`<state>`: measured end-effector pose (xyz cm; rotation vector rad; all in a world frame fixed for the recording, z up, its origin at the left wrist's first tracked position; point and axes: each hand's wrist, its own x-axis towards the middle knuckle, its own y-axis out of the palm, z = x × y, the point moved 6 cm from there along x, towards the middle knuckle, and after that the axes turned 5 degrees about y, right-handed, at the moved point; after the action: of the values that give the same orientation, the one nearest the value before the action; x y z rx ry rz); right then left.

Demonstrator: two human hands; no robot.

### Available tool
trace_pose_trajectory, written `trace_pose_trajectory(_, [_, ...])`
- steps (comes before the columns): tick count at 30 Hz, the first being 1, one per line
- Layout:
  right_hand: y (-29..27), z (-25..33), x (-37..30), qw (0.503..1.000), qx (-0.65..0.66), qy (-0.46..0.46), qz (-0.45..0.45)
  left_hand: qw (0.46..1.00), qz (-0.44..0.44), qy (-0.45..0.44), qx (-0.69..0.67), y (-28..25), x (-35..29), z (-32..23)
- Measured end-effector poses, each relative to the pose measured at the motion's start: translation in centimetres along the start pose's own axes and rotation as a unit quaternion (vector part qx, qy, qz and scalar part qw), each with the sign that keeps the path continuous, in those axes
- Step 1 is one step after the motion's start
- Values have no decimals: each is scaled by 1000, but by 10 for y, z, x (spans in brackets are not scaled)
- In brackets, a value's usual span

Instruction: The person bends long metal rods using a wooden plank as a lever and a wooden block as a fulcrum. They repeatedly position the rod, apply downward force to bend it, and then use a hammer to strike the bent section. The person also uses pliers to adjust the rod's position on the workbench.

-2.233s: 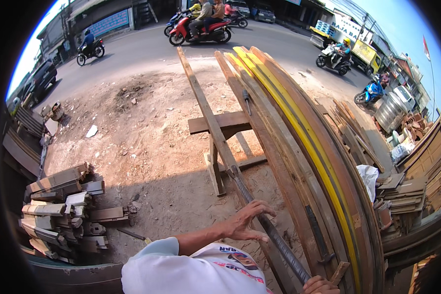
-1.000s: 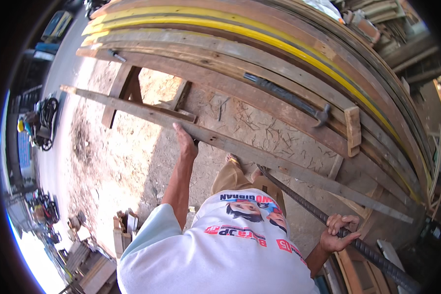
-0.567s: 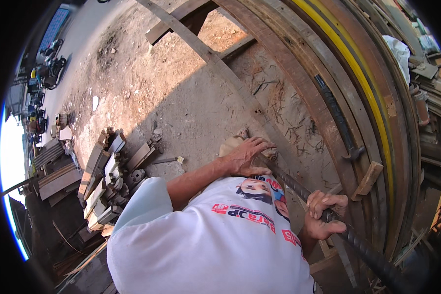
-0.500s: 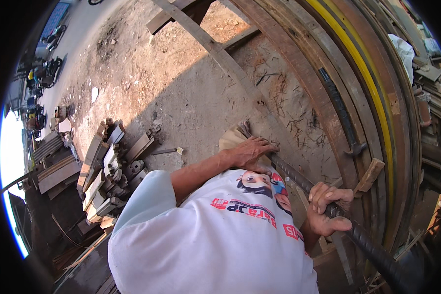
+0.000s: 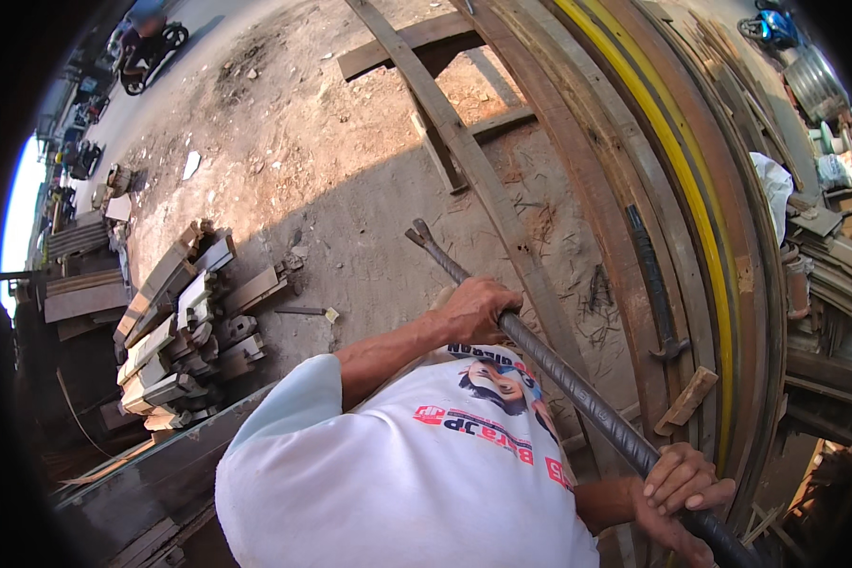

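Note:
A long dark crowbar (image 5: 587,402) runs slantwise across the front of my white shirt. Its forked claw end points up and to the left, over the dirt. My left hand (image 5: 483,309) is closed around the bar a short way below the claw. Farther down at the lower right, my right hand (image 5: 683,492) also grips it, fingers over the shaft. The bar's lower end runs off into the dark rim. Beyond the bar, a hammer (image 5: 655,284) with a black handle lies along the wooden beams, its head beside a small wood block (image 5: 686,401).
Long beams (image 5: 577,142), one edged in yellow, curve down the right side. A nailed timber frame (image 5: 454,133) lies on the dirt ahead. Scrap wood (image 5: 185,331) is piled at the left. A rider on a motorbike (image 5: 151,57) is on the road at upper left.
The crowbar's claw now sticks out farther beyond my left hand. My right hand has moved down and to the right with the bar. The view has shifted, and a motorbike rider has appeared.

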<state>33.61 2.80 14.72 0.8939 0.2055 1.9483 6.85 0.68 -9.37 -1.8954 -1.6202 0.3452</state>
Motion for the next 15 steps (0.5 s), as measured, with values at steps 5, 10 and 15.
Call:
trace_pose_trajectory(5, [20, 16, 2, 996, 11, -71, 58, 997, -12, 46, 60, -46, 20, -3])
trace_pose_trajectory(10, [37, 14, 14, 987, 30, -117, 105, 986, -94, 82, 106, -112, 40, -20])
trace_pose_trajectory(15, [73, 9, 46, 979, 14, -177, 97, 974, -126, 145, 119, -163, 59, 1])
